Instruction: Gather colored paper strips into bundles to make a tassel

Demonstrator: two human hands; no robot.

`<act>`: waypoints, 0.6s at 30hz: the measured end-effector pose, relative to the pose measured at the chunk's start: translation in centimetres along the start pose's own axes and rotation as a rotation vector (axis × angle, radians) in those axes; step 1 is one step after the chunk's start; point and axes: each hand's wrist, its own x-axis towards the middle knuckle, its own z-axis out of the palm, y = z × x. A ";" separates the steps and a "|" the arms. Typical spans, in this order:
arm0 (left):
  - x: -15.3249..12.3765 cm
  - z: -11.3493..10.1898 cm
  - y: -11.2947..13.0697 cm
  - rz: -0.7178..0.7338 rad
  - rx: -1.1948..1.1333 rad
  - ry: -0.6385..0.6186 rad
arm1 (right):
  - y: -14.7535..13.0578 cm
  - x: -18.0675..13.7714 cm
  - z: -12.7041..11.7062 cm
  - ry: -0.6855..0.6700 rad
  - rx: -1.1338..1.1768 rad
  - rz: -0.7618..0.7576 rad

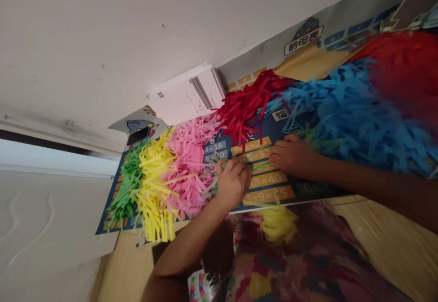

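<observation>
My left hand [233, 181] is closed, with pale green paper strips [215, 165] sticking out from under its fingers beside the pink heap. To the right, my right hand [292, 157] has curled fingers that pinch the green strips; a thin green strand [262, 166] runs between the two hands. More green fringe shows behind the right hand, against the blue strips [356, 110]. Both hands rest low over a dark blue mat [267, 190] printed with multiplication sums. Pink strips [191, 165] lie left of my left hand, and dark red strips [248, 103] lie beyond both hands.
Yellow [155, 174] and green [125, 188] strip heaps line the mat's left end. A white stack of paper [188, 93] leans at the wall, with a dark phone-like object [138, 135] nearby. Bright red material [407, 74] fills the far right. A yellow bunch [278, 223] lies on my lap.
</observation>
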 end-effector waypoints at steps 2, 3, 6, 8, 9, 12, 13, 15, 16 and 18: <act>-0.4 0.0 -0.4 -0.054 -0.031 -0.003 | 0.6 -0.6 0.2 0.007 0.045 0.062; -0.6 0.0 -0.6 -0.091 -0.059 -0.008 | 0.9 -0.8 0.2 0.005 0.092 0.096; -0.6 0.1 -0.9 -0.216 -0.182 -0.036 | 1.8 -1.0 0.3 -0.032 0.293 0.189; -0.4 0.2 -1.1 -0.282 -0.264 -0.058 | 2.3 -1.0 0.5 -0.064 0.404 0.244; -0.3 0.3 -1.1 -0.302 -0.297 -0.065 | 2.4 -1.0 0.6 -0.078 0.440 0.270; -0.2 0.5 -1.1 -0.334 -0.346 -0.063 | 2.5 -1.0 0.7 -0.099 0.484 0.315; -0.2 0.5 -1.2 -0.340 -0.344 -0.060 | 2.5 -1.0 0.8 -0.104 0.485 0.322; -0.2 0.7 -1.2 -0.350 -0.321 -0.054 | 2.4 -0.8 0.7 -0.122 0.474 0.335; -0.1 0.7 -1.2 -0.350 -0.309 -0.056 | 2.3 -0.7 0.6 -0.133 0.461 0.342; 0.0 0.8 -1.2 -0.345 -0.296 -0.064 | 2.2 -0.4 0.3 -0.161 0.429 0.354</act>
